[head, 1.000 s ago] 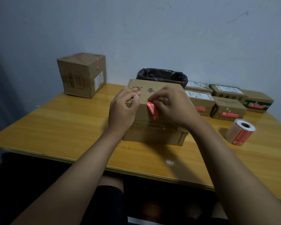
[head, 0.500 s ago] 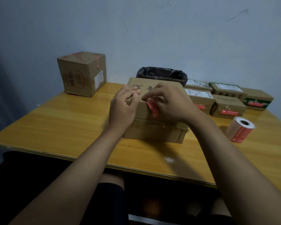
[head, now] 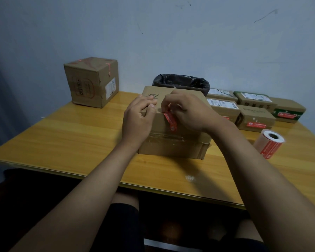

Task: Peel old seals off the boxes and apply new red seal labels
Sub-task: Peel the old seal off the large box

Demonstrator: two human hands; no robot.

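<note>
Hands on the brown cardboard box point(head: 173, 142): left point(head: 137, 118) steadying, right point(head: 186, 110) pinching the red seal label point(head: 169, 120), now lifted further off than a second ago.

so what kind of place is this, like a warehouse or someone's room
Probably a small home or office packing spot, not a warehouse: one wooden table against a plain wall, a handful of small cardboard parcels lined up on the right, a roll of red seal labels, and a bag-lined bin behind.
</note>
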